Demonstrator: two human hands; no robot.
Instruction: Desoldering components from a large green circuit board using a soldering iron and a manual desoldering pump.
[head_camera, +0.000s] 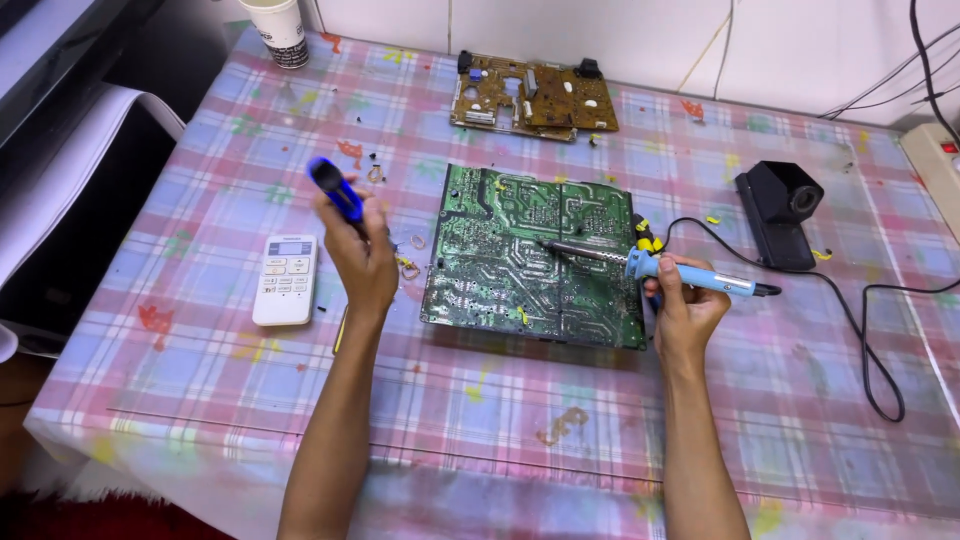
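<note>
A table covered in a pink-and-blue checked plastic cloth (520, 420), flecked with paint and scraps, fills the room's near side, with a white wall behind it. Nearest me, the person's right hand (685, 310) is closed around the handle of a light-blue soldering iron (660, 265), its metal tip lying over the large green circuit board (535, 255) that sits solder-side up at the middle of the cloth. The left hand (362, 255) is lifted clear of the table, fingers wrapped round a dark-blue pen-shaped tool (335, 190) held upright; I'd guess a desoldering pump, though I cannot be sure. It looks to me like joint rework on the board, iron on a spot and the second tool waiting; the next move would call for bringing that tool down close beside the tip. The board's pale traces are dense, with a few yellow marks. Left of it lies a white remote control (285, 280); right, a black box-shaped stand (778, 212); farther back, a smaller brown circuit board (530, 95) and a paper cup (278, 30).
</note>
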